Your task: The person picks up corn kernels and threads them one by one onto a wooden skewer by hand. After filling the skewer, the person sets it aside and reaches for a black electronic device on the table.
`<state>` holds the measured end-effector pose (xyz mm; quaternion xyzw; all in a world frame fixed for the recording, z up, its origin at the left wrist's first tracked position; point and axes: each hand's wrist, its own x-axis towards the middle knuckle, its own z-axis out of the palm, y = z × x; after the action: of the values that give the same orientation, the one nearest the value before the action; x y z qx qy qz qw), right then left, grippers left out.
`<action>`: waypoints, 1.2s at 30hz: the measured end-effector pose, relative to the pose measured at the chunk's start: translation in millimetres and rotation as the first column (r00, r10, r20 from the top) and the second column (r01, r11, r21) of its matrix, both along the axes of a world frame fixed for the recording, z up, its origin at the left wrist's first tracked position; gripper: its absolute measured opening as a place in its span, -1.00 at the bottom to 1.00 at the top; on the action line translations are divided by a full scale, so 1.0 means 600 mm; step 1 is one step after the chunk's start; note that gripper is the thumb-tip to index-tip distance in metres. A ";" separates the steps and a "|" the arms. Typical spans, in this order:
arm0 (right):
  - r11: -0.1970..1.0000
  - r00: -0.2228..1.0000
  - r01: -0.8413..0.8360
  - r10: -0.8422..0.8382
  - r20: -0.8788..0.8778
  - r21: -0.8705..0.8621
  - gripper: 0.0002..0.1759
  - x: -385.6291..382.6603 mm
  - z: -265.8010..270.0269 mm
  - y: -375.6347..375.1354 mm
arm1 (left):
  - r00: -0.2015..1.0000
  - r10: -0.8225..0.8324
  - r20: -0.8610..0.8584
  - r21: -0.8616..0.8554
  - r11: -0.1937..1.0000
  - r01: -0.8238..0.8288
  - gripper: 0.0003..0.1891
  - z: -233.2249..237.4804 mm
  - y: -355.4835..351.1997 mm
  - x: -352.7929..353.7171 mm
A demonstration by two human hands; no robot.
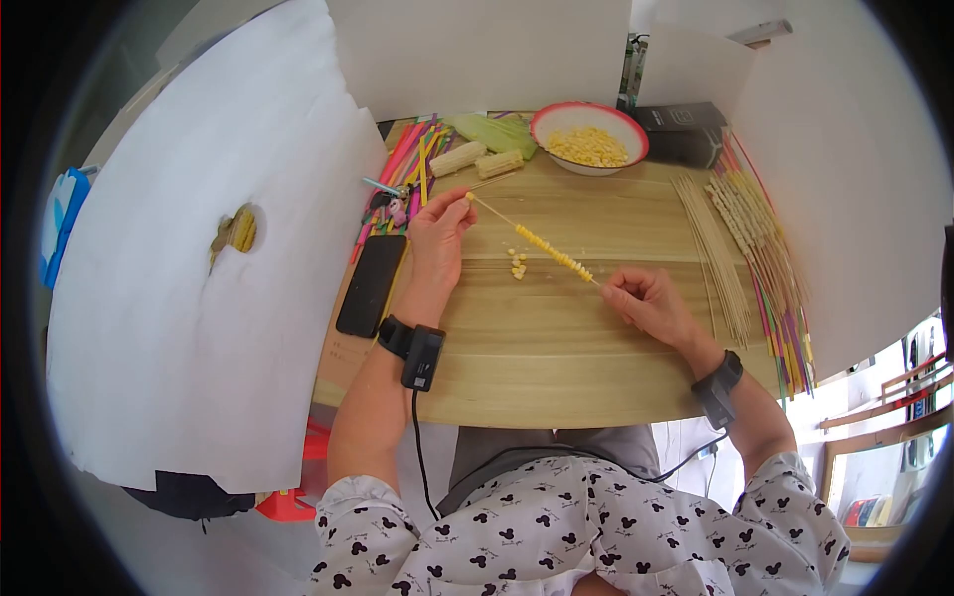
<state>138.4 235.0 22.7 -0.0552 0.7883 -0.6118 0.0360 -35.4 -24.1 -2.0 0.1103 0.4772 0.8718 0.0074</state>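
A thin wooden skewer (502, 216) slants between my hands, with a row of yellow corn kernels (552, 250) threaded along its lower half. My right hand (648, 303) pinches the skewer's lower end. At the upper tip, thumb and forefinger of my left hand (437, 238) are closed on a single corn kernel (470, 197). Below the skewer a few loose kernels (518, 265) lie on the wooden table (556, 348). Another bare skewer (495, 181) shows just beyond my left fingertips.
A red-rimmed bowl (636, 127) of kernels stands at the back, beside stripped corncobs (458, 159) and a green husk (492, 131). Bare skewers (714, 253) and threaded sticks (745, 223) lie right. A black phone (372, 285) and colored strips (402, 154) lie left. White panels (477, 60) surround the table.
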 end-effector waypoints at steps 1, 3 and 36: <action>1.000 1.000 -0.001 0.001 0.000 0.001 -0.77 -0.001 -0.002 0.000 | 1.000 0.002 0.002 -0.004 1.000 -0.002 -0.82 0.000 0.000 0.000; 1.000 1.000 -0.004 0.004 0.013 -0.007 -0.76 -0.001 -0.004 -0.001 | 1.000 0.003 0.006 -0.007 1.000 -0.003 -0.82 -0.002 0.000 0.000; 1.000 1.000 0.023 -0.023 -0.021 -0.006 -0.84 -0.003 -0.010 -0.006 | 0.999 0.037 0.000 -0.013 0.999 -0.037 -0.84 -0.007 0.003 -0.004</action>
<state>136.4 231.2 16.6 -0.0527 0.7874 -0.6138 0.0206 -37.9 -22.3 -6.2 0.1012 0.4849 0.8686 -0.0078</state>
